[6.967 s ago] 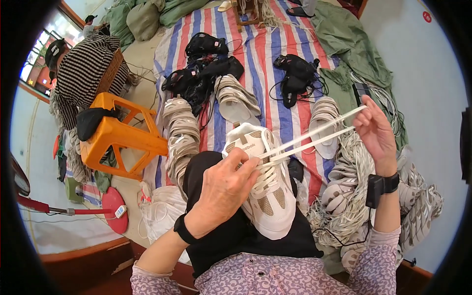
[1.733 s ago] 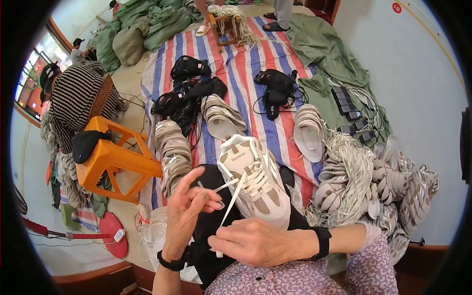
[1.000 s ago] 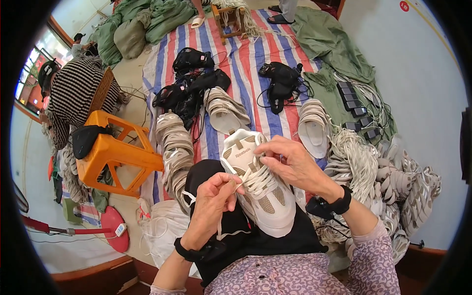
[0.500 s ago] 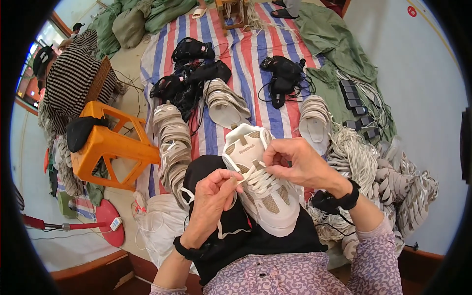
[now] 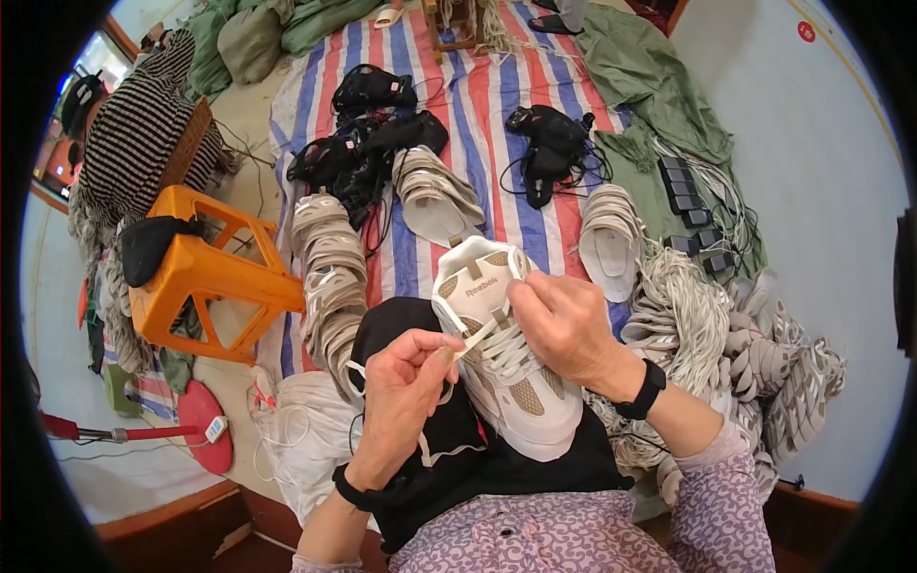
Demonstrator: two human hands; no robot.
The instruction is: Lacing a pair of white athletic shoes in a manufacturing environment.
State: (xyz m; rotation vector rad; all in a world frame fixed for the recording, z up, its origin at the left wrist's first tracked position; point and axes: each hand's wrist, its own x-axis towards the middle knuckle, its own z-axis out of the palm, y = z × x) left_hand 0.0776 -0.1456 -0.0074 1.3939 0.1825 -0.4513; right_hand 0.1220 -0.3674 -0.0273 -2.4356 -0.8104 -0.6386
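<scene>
A white and beige sneaker (image 5: 504, 368) with white laces (image 5: 497, 339) sits on my black lap cloth (image 5: 449, 449); my blouse (image 5: 535, 540) is purple with white swirls. Beyond lie a red, white and blue striped tarp (image 5: 482, 105), an orange plastic stool (image 5: 205, 277) and green sacks (image 5: 277, 24).

The left hand (image 5: 406, 401) has risen, its fingertips now pinching the white lace (image 5: 475, 336) just beside the right hand (image 5: 564, 325) fingers.

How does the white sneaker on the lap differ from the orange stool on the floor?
The white sneaker rests on the lap with both hands on its laces; the orange stool lies tipped over on the floor, untouched. The sneaker is smaller and soft-looking, the stool rigid plastic with a dark cloth on it.
</scene>
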